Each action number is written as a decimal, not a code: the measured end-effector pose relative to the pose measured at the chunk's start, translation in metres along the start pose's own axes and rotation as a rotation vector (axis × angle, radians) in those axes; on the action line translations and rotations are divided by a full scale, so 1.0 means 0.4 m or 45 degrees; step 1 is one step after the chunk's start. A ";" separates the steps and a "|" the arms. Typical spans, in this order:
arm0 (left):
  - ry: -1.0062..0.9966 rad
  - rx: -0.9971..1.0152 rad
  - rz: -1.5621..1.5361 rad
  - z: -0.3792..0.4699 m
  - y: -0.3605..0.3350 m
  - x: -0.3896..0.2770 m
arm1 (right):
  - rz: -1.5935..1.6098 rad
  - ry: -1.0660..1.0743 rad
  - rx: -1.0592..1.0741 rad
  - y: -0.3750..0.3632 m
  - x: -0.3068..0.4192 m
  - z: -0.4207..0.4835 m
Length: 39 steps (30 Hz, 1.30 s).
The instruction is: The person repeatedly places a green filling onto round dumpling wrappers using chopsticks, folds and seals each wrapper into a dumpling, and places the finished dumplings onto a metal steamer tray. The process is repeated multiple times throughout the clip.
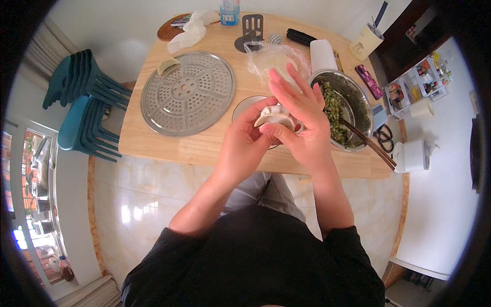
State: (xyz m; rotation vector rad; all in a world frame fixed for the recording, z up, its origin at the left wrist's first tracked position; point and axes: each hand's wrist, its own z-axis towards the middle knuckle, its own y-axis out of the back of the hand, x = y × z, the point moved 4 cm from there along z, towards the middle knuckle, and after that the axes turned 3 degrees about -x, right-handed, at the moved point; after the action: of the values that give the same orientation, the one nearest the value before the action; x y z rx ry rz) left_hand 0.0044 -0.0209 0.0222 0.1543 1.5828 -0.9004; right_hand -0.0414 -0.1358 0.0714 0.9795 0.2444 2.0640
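Between my two hands is a dumpling [275,116] with a pleated edge, held above a white plate [245,104]. My left hand [245,134] grips its left side with thumb and fingers. On the right, the thumb of my right hand [305,115] presses the dumpling's near side while the other fingers stretch up and apart. My hands hide most of the plate. To the right, a steel bowl [362,99] holds chopped green filling [333,109], with wooden chopsticks [370,144] leaning over its rim. One finished dumpling [168,66] lies at the upper left edge of a perforated metal steamer tray [188,94].
Behind my hands lies a clear plastic bag [268,61]. A black phone stand [252,30], a blue bottle [230,13] and crumpled white paper [193,30] line the table's back. Black scissors [384,138] and a checkered case [369,81] are at right. Teal chairs [84,119] stand left.
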 end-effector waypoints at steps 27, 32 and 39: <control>0.194 0.020 -0.500 -0.054 0.010 0.004 | -0.090 0.077 -0.071 -0.007 0.037 -0.051; 0.228 -0.027 -0.511 -0.044 0.016 0.004 | -0.222 0.094 0.086 -0.020 0.018 -0.056; -0.004 -0.243 0.036 -0.016 0.194 -0.059 | 0.130 -0.008 -0.041 -0.007 -0.053 -0.089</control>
State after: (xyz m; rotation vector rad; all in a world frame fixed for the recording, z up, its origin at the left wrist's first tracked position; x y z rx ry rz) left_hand 0.0492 0.0452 0.0078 0.0399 1.6498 -0.7227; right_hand -0.0576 -0.1440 0.0341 0.9972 0.1606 2.1505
